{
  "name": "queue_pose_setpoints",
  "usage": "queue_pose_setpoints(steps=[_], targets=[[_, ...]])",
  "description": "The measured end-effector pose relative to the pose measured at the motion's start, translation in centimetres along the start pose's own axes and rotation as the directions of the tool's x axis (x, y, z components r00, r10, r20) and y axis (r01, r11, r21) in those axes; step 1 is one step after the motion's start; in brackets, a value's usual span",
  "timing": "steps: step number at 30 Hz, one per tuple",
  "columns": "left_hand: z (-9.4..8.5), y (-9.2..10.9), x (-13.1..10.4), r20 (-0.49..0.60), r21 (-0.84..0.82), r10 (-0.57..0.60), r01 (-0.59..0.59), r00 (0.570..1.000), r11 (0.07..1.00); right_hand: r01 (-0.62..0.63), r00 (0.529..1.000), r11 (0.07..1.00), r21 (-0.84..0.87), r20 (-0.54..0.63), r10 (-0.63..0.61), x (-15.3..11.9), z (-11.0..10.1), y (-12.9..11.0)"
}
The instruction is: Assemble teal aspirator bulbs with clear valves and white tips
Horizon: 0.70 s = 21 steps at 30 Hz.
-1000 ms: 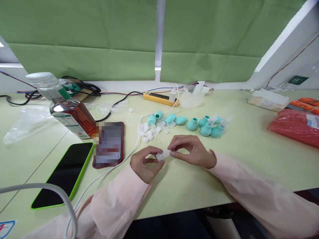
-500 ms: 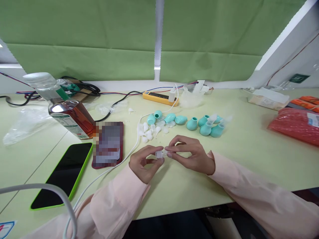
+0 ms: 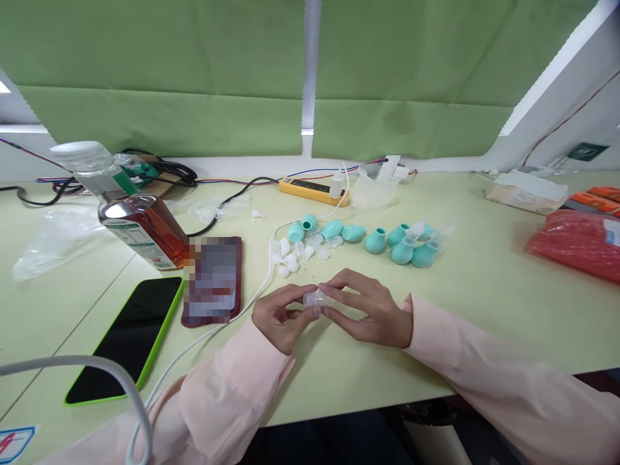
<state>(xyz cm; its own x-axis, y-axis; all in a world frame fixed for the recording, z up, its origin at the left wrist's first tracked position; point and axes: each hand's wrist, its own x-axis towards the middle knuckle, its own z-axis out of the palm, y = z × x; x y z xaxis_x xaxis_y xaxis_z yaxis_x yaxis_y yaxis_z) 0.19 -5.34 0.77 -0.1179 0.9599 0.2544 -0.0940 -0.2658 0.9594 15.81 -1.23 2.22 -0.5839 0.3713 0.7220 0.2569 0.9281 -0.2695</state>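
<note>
A small clear tube [image 3: 310, 299] lies sideways between the fingertips of both hands, above the table [image 3: 310, 381]. The left hand [image 3: 277, 318] has its thumb and forefinger clamped on it, the tube's left end showing between them. The right hand [image 3: 372, 311] has thumb and fingers around the other end; whether they press on it, I cannot tell. Just beyond the fingers lie white plastic pieces [image 3: 292, 265], with teal bulbs [image 3: 375, 241] farther out and rightward.

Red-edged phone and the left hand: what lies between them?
In the head view, a white cable runs between the red-edged phone and the left hand.
</note>
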Motion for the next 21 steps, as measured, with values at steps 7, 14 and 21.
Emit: queue_pose_setpoints(steps=[7, 14, 21], targets=[[0.26, 0.63, -0.1, -0.063, -0.075, -0.086, 0.081, 0.994, 0.994, -0.154, 0.986, 0.965, 0.213, -0.023, 0.163, 0.01, 0.93, -0.32], [0.11, 1.03, -0.02, -0.045, -0.067, -0.133, 0.13, 0.99, 0.989, -0.136, 0.987, 0.975, 0.177, -0.066, 0.15, 0.05, 0.78, -0.3], [0.09, 0.77, -0.1, -0.056, -0.034, -0.137, 0.135, 0.989, 0.99, -0.117, 0.992, 0.975, 0.188, -0.018, 0.123, 0.04, 0.79, -0.17]])
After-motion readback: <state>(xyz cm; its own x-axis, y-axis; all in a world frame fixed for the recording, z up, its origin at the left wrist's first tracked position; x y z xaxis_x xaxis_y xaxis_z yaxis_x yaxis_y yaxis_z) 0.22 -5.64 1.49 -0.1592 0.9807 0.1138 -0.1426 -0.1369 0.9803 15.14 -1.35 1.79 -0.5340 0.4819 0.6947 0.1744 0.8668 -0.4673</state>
